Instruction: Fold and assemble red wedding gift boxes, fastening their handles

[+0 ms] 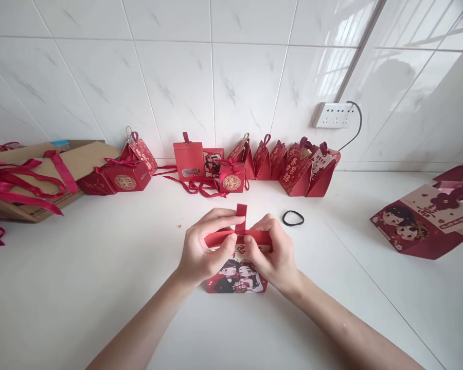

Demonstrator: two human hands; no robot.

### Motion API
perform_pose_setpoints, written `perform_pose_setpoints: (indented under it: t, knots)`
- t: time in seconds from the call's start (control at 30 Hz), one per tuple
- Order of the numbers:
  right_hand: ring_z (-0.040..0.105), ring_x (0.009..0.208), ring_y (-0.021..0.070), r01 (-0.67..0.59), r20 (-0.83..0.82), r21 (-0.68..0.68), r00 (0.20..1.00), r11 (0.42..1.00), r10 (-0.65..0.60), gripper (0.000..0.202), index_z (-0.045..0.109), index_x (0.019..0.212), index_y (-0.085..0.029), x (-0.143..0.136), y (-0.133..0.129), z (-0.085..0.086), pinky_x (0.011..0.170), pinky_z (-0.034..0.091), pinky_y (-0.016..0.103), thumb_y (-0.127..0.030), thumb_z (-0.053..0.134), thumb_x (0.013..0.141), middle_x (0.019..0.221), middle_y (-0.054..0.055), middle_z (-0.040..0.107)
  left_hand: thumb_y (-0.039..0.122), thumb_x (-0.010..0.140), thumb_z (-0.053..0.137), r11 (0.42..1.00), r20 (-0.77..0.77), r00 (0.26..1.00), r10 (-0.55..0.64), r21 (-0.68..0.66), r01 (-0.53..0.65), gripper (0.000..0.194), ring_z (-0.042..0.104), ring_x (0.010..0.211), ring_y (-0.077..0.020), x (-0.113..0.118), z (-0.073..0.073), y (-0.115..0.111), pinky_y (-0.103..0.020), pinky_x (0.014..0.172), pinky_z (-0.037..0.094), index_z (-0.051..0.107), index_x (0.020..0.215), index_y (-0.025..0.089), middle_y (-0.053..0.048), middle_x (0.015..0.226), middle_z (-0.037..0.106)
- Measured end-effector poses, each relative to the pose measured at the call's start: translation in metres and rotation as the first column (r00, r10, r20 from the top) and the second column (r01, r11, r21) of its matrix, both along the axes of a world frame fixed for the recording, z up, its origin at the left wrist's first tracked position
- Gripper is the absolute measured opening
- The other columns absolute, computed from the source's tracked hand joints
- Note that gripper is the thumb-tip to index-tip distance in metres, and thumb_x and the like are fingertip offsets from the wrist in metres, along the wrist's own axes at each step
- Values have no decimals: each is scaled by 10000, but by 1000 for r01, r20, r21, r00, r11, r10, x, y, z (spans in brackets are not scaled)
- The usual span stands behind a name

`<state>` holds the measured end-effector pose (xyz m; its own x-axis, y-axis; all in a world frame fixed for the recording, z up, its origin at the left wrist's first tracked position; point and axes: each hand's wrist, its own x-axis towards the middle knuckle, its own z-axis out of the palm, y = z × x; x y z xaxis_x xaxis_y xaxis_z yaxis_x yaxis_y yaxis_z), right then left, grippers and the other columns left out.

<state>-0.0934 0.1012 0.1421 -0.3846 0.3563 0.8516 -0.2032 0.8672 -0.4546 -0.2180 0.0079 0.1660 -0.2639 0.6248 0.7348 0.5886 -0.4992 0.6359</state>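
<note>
A red gift box [237, 280] with a cartoon bride and groom on its front stands upright on the white table before me. From the middle of its top rises a short red strap [241, 211]. My left hand [212, 244] pinches the top edge on the left side, its thumb in front and its fingers behind, by the foot of the strap. On the right side my right hand [273, 252] grips the same edge, thumb in front. Both thumbs nearly meet at the centre. My fingers hide part of the printed lettering.
Several red gift boxes [296, 169] line the tiled wall, with loose red ribbon [200, 187] among them. At left lies a cardboard carton [88, 151] with ribbons; a larger printed box [420, 221] is at right. A black hair tie [293, 218] rests behind my right hand. A power strip [334, 115] hangs on the wall.
</note>
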Motion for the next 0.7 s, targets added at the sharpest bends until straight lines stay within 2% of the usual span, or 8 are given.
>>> perform_pose_setpoints:
  t: [0.23, 0.33, 0.4, 0.47, 0.5, 0.57, 0.63, 0.7]
  knots:
    - [446, 555, 90, 10, 19, -26, 1000, 1000, -9, 137, 429, 819, -222, 0, 0, 2, 489, 373, 215, -140, 517, 884, 714, -38, 468, 129, 823, 564, 1000, -31, 999, 31, 2, -31, 253, 668, 879, -157, 1, 1, 0, -270, 804, 584, 731, 997, 204, -45, 996, 690]
    - [471, 584, 101, -18, 23, -42, 1000, 999, 19, 122, 434, 844, -226, 1, 0, -1, 526, 409, 229, -142, 511, 887, 734, -29, 480, 139, 828, 559, 1000, -29, 999, 15, -12, -15, 252, 665, 889, -158, 0, 2, 1, -270, 804, 582, 729, 1001, 208, -45, 1001, 689]
    - [513, 646, 129, -79, -29, -59, 997, 995, 77, 154, 449, 992, -235, 2, 0, -5, 576, 449, 261, -157, 511, 875, 779, -14, 504, 150, 826, 565, 1000, -22, 1000, 15, -14, -15, 244, 661, 914, -162, 0, 1, 1, -274, 816, 575, 726, 1000, 210, -46, 1033, 687]
    - [560, 721, 164, -179, -60, -133, 983, 975, 172, 376, 378, 1204, -235, 2, 3, -11, 644, 488, 309, -187, 518, 858, 841, 9, 545, 170, 822, 581, 999, 7, 999, 50, -15, -50, 226, 657, 936, -170, -2, -1, 1, -278, 826, 567, 722, 995, 205, -54, 1090, 677]
    - [581, 752, 179, -225, -43, -204, 974, 953, 220, 452, 341, 1263, -226, 1, 5, -13, 673, 500, 330, -210, 531, 852, 872, 23, 573, 185, 822, 589, 997, 37, 996, 78, -22, -77, 219, 658, 922, -169, -3, -2, 2, -278, 816, 566, 715, 1001, 200, -59, 1115, 670]
    - [617, 792, 201, -254, 56, -414, 951, 874, 303, 414, 408, 1228, -206, 0, 11, -17, 704, 514, 350, -284, 563, 852, 924, 50, 630, 229, 836, 593, 991, 121, 985, 123, -59, -117, 264, 662, 876, -165, -8, -8, 4, -287, 796, 562, 675, 1084, 195, -69, 1132, 664]
    - [638, 834, 223, -194, 101, -634, 939, 749, 329, 321, 523, 1090, -193, -3, 20, -18, 715, 523, 351, -387, 599, 846, 972, 69, 667, 305, 838, 603, 989, 217, 967, 134, -87, -118, 404, 661, 933, -191, -15, -16, 10, -325, 839, 551, 582, 1228, 202, -91, 1196, 638]
    - [641, 886, 234, -170, -26, -786, 970, 594, 242, 353, 569, 1034, -202, -6, 30, -17, 738, 534, 349, -469, 639, 813, 1018, 61, 676, 399, 801, 636, 988, 310, 941, 135, -112, -105, 609, 600, 1130, -255, -21, -26, 16, -403, 954, 505, 445, 1352, 222, -125, 1345, 544]
